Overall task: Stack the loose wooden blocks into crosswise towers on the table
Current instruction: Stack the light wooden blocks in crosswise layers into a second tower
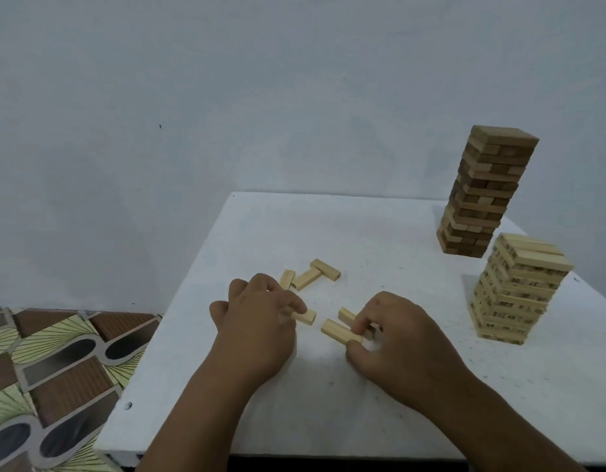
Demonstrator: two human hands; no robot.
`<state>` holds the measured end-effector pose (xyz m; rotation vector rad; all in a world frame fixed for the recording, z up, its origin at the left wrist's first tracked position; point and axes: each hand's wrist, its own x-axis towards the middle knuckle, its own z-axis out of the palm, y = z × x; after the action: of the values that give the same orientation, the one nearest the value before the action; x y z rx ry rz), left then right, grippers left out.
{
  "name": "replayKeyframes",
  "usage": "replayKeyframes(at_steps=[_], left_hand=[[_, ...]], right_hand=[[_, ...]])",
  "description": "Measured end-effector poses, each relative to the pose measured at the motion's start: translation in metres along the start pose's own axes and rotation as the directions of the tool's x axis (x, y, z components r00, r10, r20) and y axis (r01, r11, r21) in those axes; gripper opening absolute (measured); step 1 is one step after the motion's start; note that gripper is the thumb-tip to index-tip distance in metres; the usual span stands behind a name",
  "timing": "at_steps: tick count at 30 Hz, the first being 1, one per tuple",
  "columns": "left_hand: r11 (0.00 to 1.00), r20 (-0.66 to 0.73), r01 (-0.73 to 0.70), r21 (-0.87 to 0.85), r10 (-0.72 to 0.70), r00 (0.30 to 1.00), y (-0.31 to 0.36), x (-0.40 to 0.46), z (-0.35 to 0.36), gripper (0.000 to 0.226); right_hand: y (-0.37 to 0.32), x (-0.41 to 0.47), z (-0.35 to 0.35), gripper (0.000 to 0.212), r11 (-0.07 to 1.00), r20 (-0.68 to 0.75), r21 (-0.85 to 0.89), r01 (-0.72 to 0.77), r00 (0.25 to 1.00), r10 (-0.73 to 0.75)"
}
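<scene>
While each grip pinches blocks: left hand (257,313), right hand (393,332); pale tower (519,291) near, dark tower (485,192) beyond.

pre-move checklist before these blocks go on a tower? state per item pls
1. Left hand has a block: ok, it grips one pale block.
2. Right hand has blocks: ok, it holds two pale blocks, one beside the other.
3. Target top is flat: ok for the shorter pale tower, whose top layer looks level; whether that layer is full, cannot tell.
4. Tall dark tower stands straight: not ok, it looks slightly twisted.
5. Path to the towers: ok, bare white table lies between.
6. Loose stock left: ok, three loose blocks lie behind the hands.
</scene>
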<state>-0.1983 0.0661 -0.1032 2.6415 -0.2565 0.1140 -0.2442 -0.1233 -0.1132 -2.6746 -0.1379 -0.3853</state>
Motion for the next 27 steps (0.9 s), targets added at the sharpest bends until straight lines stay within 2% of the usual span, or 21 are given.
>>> replayKeyframes(at_steps=[6, 9, 13, 21, 27], left_hand=[[0.983, 0.115, -0.174, -0.066, 0.181, 0.977, 0.024, -0.007, 0.009, 0.027], [0.961, 0.192, -0.261, -0.088, 0.273, 0.943, 0.043, -0.011, 0.013, 0.029], [0.93, 0.193, -0.355, -0.098, 0.368, 0.91, 0.065, -0.018, 0.023, 0.022], [0.908, 0.121, -0.407, -0.101, 0.417, 0.901, 0.079, -0.019, 0.045, 0.007], [0.909, 0.182, -0.412, -0.066, 0.417, 0.89, 0.079, -0.018, 0.046, 0.022]], right_hand=[[0.031, -0.032, -0.039, 0.015, 0.977, 0.047, -0.062, -0.206, 0.977, 0.209], [0.037, -0.044, -0.049, 0.019, 0.967, 0.049, -0.059, -0.248, 0.967, 0.251], [0.044, -0.052, -0.054, 0.026, 0.957, 0.046, -0.022, -0.288, 0.956, 0.289], [0.067, -0.063, -0.059, 0.013, 0.978, 0.038, 0.077, -0.192, 0.981, 0.189], [0.075, -0.06, -0.063, 0.023, 0.983, 0.12, 0.105, -0.147, 0.984, 0.135]])
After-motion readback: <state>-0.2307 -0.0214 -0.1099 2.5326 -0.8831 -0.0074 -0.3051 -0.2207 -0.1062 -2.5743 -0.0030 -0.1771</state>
